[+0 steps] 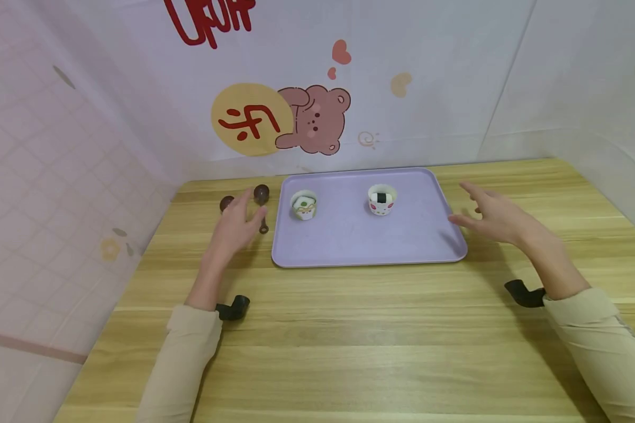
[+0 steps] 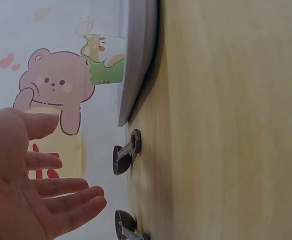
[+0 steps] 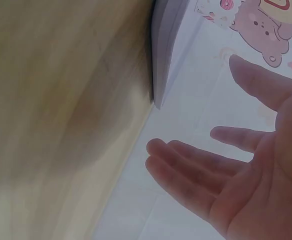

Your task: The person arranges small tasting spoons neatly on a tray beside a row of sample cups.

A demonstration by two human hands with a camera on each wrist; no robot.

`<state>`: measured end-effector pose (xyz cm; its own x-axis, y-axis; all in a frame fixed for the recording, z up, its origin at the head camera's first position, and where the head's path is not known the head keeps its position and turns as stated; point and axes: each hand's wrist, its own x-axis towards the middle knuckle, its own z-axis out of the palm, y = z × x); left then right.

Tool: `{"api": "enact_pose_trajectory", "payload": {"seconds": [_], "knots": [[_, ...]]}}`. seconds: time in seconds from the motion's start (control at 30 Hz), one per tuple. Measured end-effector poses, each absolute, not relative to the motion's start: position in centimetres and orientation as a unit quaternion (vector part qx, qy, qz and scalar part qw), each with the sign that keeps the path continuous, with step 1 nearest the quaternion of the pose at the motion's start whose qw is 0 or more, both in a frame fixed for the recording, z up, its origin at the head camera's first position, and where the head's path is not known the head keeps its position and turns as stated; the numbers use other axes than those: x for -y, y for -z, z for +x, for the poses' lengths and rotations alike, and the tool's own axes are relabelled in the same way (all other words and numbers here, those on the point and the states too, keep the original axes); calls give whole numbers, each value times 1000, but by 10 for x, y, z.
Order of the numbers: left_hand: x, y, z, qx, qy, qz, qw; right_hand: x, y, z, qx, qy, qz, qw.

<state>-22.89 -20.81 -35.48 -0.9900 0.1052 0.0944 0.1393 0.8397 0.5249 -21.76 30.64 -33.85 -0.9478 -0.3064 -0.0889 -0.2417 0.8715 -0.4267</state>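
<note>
My left hand (image 1: 234, 228) hovers over the table's left side with its fingers spread and nothing in them. In the head view it overlaps a dark brown spoon (image 1: 226, 203) with a round bowl; a second brown spoon (image 1: 261, 194) lies just right of it. Both spoons also show beyond the fingers in the left wrist view. At the right edge of a lilac tray (image 1: 338, 244), my right hand (image 1: 500, 220) is held with fingers extended, gripping nothing. On the tray stand two patterned paper cups, a green-and-white one (image 1: 306, 212) at left and a pink-dotted one (image 1: 381, 207) right of centre.
The pink-dotted cup holds a white piece with a black band (image 1: 382, 198); a white and green piece (image 1: 303, 203) sits in the other. The wooden table (image 1: 338, 341) meets a printed white wall covering (image 1: 428, 106) at the back and walls on both sides.
</note>
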Motion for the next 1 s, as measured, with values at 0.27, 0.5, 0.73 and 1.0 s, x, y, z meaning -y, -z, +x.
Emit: {"api": "enact_pose_trajectory", "payload": {"seconds": [0.27,0.5,0.73,1.0], "knots": [[211,356,-231,944,323,-62,26,-306,341,-220,-959,228,-153,73],[210,356,-234,932,358,-54,18,-309,345,-223,-958,224,-163,79],[210,357,-237,924,380,-40,7,-313,350,-224,-954,235,-165,88],[209,359,-240,923,384,-32,1,-310,354,-225,-952,238,-164,96]]}}
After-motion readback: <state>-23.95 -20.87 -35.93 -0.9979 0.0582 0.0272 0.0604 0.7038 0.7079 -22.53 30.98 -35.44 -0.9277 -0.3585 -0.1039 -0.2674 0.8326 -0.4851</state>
